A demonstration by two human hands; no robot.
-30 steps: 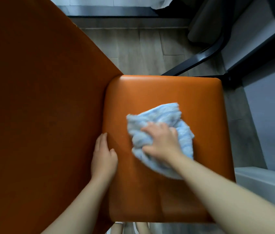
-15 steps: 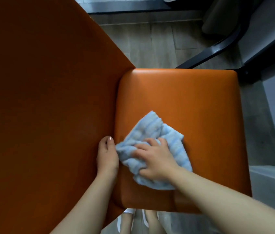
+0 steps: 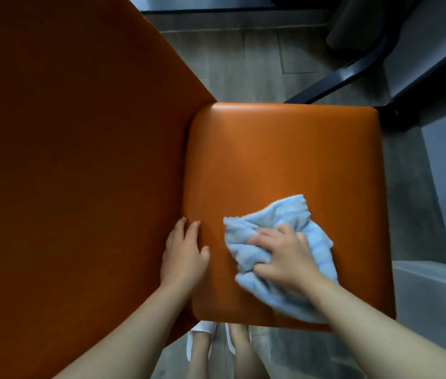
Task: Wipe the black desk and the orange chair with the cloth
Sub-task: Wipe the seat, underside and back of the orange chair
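Swept rightward from the backrest crease, wiping now reaches the near-right of the orange chair [image 3: 284, 160] seat, so this stroke looks nearly done. The crumpled pale-blue cloth [image 3: 287, 214] sits under the right hand [image 3: 284, 259], fingers curled into it; the left hand [image 3: 183, 258] rests flat, fingers together, apparently bracing the seat.

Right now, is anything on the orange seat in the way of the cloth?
Nothing visible. The right hand grips the cloth directly on the seat; only the left hand rests at the seat's left edge, beside the cloth and apart from it.
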